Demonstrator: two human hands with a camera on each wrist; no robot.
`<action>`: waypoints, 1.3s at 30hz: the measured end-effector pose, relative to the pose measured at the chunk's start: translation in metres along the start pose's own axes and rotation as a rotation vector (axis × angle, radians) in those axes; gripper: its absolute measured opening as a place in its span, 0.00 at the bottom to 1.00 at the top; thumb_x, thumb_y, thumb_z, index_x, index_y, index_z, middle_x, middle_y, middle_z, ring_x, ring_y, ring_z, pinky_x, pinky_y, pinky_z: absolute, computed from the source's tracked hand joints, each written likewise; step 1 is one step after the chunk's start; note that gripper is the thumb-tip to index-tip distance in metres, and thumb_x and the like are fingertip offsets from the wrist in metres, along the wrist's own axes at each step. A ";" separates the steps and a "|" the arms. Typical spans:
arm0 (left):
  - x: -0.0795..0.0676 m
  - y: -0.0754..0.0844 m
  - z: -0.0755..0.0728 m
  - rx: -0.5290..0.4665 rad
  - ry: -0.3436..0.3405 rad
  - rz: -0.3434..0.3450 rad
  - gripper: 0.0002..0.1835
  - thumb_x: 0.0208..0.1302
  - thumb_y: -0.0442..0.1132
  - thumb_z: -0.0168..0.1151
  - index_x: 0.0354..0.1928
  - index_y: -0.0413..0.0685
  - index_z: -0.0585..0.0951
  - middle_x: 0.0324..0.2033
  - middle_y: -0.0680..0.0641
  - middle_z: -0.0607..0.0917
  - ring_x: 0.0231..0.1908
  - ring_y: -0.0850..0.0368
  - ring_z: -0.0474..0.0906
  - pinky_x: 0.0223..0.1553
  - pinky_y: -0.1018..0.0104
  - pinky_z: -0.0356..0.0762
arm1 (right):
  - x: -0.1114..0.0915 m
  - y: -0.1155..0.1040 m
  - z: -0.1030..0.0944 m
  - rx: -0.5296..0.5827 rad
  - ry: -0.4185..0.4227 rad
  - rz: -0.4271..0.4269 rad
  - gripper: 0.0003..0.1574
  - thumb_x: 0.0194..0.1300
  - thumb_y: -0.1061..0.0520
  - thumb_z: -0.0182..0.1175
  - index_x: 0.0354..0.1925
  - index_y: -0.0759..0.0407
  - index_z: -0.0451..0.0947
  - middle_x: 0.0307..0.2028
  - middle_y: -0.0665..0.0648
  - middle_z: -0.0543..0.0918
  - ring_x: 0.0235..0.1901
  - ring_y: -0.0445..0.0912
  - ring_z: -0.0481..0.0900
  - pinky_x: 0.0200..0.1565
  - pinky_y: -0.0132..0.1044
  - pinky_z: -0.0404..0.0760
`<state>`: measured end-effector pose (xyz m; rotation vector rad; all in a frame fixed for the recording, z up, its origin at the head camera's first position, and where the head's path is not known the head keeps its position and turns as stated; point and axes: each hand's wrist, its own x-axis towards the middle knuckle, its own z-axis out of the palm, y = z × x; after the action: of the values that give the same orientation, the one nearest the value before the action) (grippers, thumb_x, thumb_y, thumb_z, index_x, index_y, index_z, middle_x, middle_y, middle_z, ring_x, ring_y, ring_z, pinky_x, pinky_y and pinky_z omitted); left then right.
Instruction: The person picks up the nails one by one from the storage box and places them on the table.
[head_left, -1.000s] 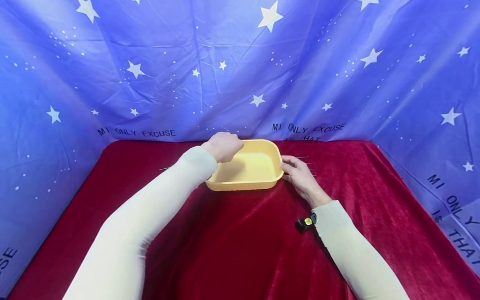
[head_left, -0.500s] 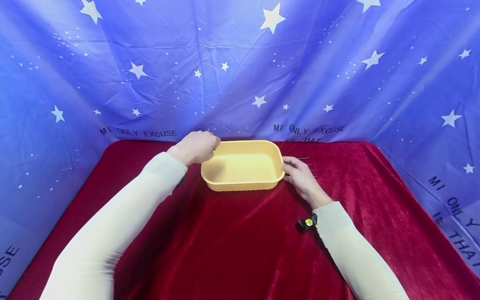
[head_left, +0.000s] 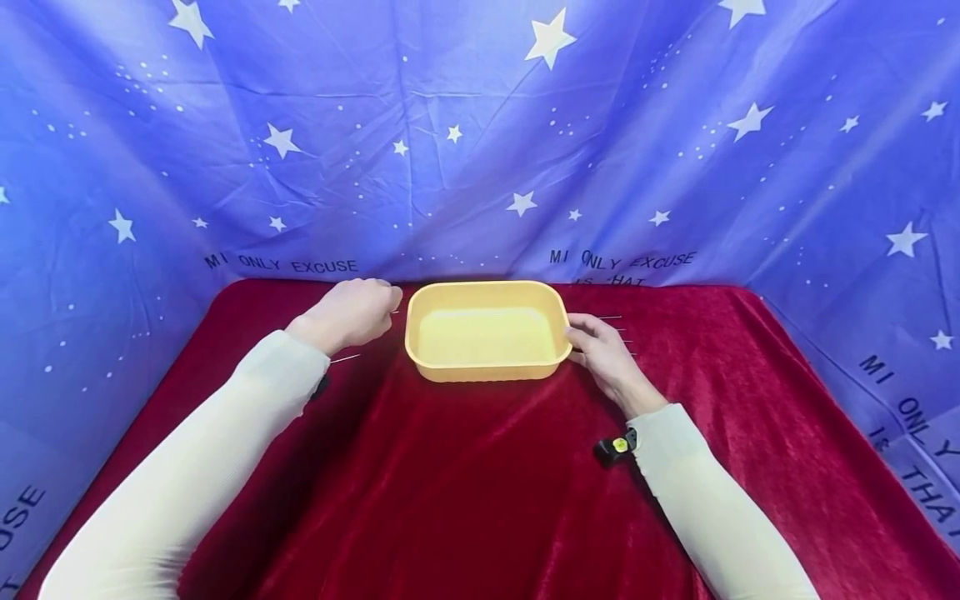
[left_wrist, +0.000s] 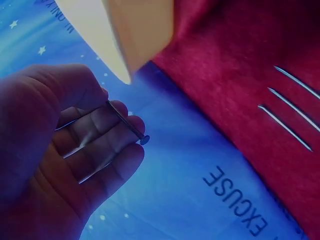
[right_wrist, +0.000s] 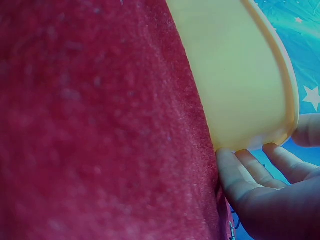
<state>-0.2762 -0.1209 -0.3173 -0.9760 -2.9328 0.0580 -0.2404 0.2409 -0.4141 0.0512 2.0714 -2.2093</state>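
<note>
My left hand (head_left: 348, 312), just left of the yellow plastic basin (head_left: 487, 372), pinches a nail (left_wrist: 125, 120) between thumb and fingers. In the left wrist view the flat nail head points outward and the other end is hidden in the grip. The basin stands upright on the red cloth, its long side facing me. At its right end is my right hand (head_left: 606, 354), thumb tip at the rim and extended fingers against the outer wall. More nails (left_wrist: 285, 127) lie side by side on the cloth in the left wrist view.
Several thin nails (head_left: 611, 317) stick out past the right hand on the red cloth (head_left: 465, 492). A blue star-printed curtain (head_left: 450, 183) hangs close behind the table and along both sides. A small black camera (head_left: 613, 448) is strapped at the right wrist.
From over the basin's left part, my left hand has moved left, out past its left rim, and slightly lower. My right hand and the basin stay in place.
</note>
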 end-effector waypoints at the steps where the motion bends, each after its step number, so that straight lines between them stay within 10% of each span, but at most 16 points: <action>1: -0.003 -0.001 0.001 -0.005 0.004 -0.001 0.04 0.55 0.31 0.56 0.26 0.48 0.74 0.26 0.48 0.76 0.30 0.46 0.77 0.32 0.51 0.77 | 0.000 0.000 0.000 -0.001 0.000 0.000 0.26 0.70 0.63 0.48 0.63 0.72 0.62 0.47 0.57 0.73 0.40 0.41 0.79 0.49 0.38 0.80; 39: -0.059 -0.026 0.072 -0.057 -0.001 -0.064 0.12 0.52 0.30 0.60 0.20 0.51 0.69 0.21 0.50 0.72 0.25 0.47 0.76 0.27 0.52 0.77 | 0.000 0.001 -0.001 0.017 -0.009 -0.011 0.25 0.70 0.63 0.48 0.63 0.72 0.62 0.47 0.58 0.74 0.40 0.41 0.79 0.50 0.39 0.80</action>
<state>-0.2488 -0.1785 -0.3899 -0.8887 -2.9795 -0.0273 -0.2406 0.2415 -0.4156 0.0317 2.0531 -2.2293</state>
